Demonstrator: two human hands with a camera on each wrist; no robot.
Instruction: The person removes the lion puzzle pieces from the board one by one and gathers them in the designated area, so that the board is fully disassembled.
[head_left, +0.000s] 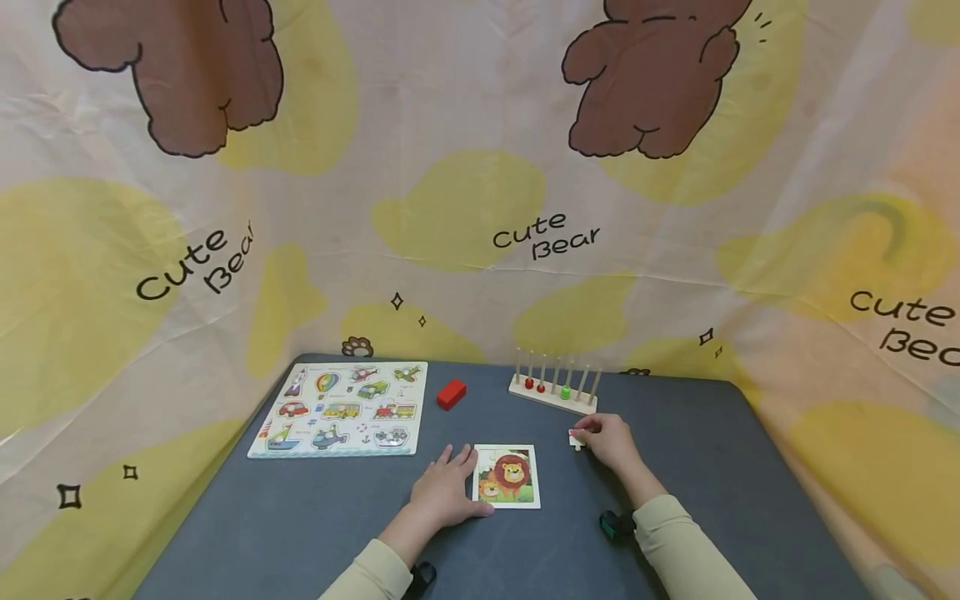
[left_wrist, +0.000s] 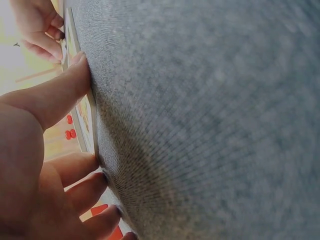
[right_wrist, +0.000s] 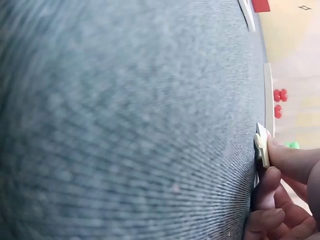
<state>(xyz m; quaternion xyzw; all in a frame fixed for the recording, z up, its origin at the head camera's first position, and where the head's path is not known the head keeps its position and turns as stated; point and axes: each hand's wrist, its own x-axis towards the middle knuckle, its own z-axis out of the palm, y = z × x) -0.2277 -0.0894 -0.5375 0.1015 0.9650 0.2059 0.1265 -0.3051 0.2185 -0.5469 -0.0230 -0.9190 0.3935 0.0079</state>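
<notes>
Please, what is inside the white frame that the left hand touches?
Inside the white frame is a picture of a maned lion beside a smaller animal. Whatever lies beneath the picture is covered.

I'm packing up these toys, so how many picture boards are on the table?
2: the lion board, with the left hand touching its left side, and the larger vehicle board, farther back to the left. I see no sign of hidden ones.

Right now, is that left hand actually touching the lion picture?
Touching. The left wrist view shows it: the left hand's thumb lies against the edge of the lion picture.
</notes>
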